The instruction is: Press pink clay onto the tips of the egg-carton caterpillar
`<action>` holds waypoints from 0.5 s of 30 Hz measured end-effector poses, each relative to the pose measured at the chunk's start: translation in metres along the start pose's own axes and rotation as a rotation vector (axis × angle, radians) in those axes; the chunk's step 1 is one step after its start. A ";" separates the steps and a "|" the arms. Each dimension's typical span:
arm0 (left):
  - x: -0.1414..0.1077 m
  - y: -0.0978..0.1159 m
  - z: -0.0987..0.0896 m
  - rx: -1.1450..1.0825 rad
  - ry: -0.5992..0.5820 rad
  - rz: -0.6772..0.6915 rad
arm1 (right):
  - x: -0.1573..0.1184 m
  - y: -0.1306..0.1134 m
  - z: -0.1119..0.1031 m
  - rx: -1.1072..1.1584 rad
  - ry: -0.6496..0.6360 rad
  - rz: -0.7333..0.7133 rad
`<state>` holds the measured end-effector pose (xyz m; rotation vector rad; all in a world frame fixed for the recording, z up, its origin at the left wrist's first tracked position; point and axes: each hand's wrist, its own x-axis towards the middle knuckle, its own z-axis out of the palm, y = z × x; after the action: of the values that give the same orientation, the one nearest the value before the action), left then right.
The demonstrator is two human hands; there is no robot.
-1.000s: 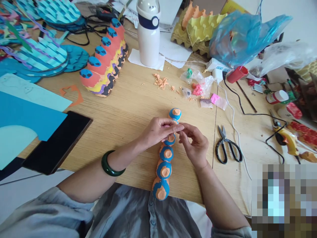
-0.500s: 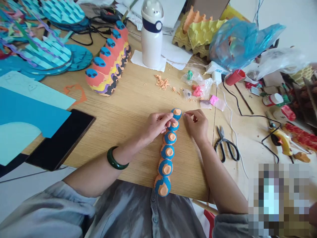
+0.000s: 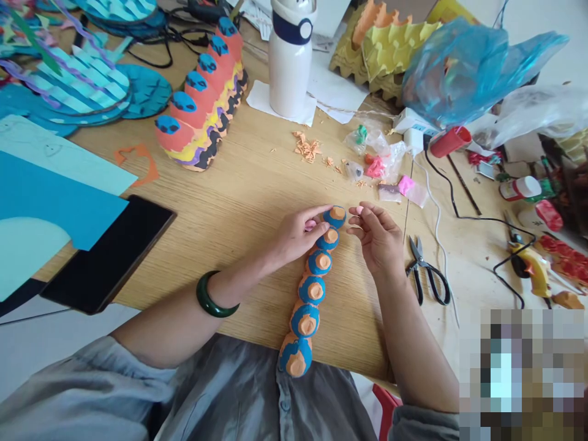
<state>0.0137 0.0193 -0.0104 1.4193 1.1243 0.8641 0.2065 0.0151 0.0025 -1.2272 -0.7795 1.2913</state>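
A long painted egg-carton strip (image 3: pixel 315 293) runs away from me down the desk, its near end over the desk's front edge against the shirt. Its row of cups is blue on top with orange centres, and orange shows along the sides. Near the far end, my left hand (image 3: pixel 307 231) grips the strip, the index finger along the last cup and the thumb by the cup before it. Just right of that end, apart from the strip, my right hand (image 3: pixel 377 229) is raised with thumb and fingertips pinched. Whatever may be between them is too small to make out.
Scissors (image 3: pixel 427 269) lie beside my right forearm. Orange scraps (image 3: pixel 307 147) and small clay bags (image 3: pixel 376 165) sit beyond the strip. A white bottle (image 3: pixel 290 73) stands behind. Left are a finished-looking painted carton (image 3: pixel 202 101) and a black phone-like slab (image 3: pixel 110 254).
The far end of the strip has shifted right and tilts a little more. My right hand has turned and moved slightly right, its fingers now showing. The camera view has shifted a little.
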 end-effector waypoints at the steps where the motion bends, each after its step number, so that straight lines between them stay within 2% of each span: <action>1: -0.001 0.000 0.001 0.015 -0.002 0.008 | 0.000 0.002 -0.001 0.017 -0.012 0.003; 9: -0.003 -0.003 0.003 0.019 -0.021 -0.006 | -0.006 -0.003 -0.010 -0.006 -0.104 0.059; 12: -0.003 -0.003 0.003 0.025 -0.021 -0.022 | -0.008 -0.007 -0.008 -0.061 -0.089 0.035; 15: -0.003 -0.002 0.002 0.035 -0.020 -0.039 | -0.006 -0.008 -0.005 -0.197 -0.059 -0.054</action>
<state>0.0143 0.0153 -0.0125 1.4270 1.1534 0.8051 0.2120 0.0094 0.0101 -1.3194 -0.9950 1.2338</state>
